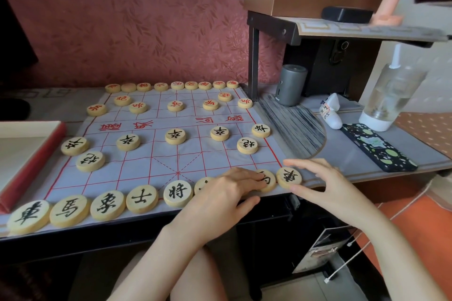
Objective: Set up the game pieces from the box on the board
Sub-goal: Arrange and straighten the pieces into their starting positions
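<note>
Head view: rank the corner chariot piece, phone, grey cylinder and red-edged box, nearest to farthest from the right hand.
1. chariot piece, pinched by the right hand.
2. phone, just to its right.
3. grey cylinder, farther back.
4. red-edged box, far left.

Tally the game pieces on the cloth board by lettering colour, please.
Red-lettered round wooden discs: 15
Far-row wooden disc with no readable mark: 1
Black-lettered round wooden discs: 15
Total: 31
The left hand covers part of the near row and may hide one more.
</note>
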`<state>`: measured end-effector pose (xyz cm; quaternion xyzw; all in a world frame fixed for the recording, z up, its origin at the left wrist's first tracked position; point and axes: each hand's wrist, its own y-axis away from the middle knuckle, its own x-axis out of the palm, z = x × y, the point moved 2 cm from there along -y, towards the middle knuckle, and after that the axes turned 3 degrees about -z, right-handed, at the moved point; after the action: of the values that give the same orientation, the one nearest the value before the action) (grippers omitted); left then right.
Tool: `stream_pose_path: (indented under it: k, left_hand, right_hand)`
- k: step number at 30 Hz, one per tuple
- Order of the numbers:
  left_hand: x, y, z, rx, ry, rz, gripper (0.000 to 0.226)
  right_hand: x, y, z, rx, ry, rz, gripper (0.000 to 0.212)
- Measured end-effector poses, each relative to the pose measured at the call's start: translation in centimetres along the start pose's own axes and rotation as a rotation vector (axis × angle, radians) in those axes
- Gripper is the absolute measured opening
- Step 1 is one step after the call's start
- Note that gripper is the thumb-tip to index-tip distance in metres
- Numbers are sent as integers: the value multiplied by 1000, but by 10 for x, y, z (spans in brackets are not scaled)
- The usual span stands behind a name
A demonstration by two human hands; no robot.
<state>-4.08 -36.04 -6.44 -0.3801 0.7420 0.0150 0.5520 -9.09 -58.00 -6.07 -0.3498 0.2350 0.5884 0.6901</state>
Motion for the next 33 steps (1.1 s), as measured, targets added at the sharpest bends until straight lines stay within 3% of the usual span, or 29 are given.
stream_pose_path:
  k: [5,9,12,15,21,27,33]
  left_hand:
    - [0,0,-1,-7,4,-14,34]
    - [1,-1,0,-2,26,-23,34]
    - [2,1,0,-6,47,-39,33]
    - [4,1,-1,-2,66,-46,32]
    - [3,0,0,1,69,-47,32]
    - [4,1,0,-2,78,-45,32]
    - [4,0,1,-4,80,-42,32]
  right_hand:
    - [4,-3,2,-36,25,-63,38]
    - [9,-4,3,-30,88,-132,55]
    - [4,0,2,-13,20,-87,58]
    - [-1,3,0,-20,-29,-35,46]
    - [7,-2,1,-36,19,-75,40]
    - [9,-2,3,-9,22,-94,59]
    - [3,1,0,-6,-21,-27,43]
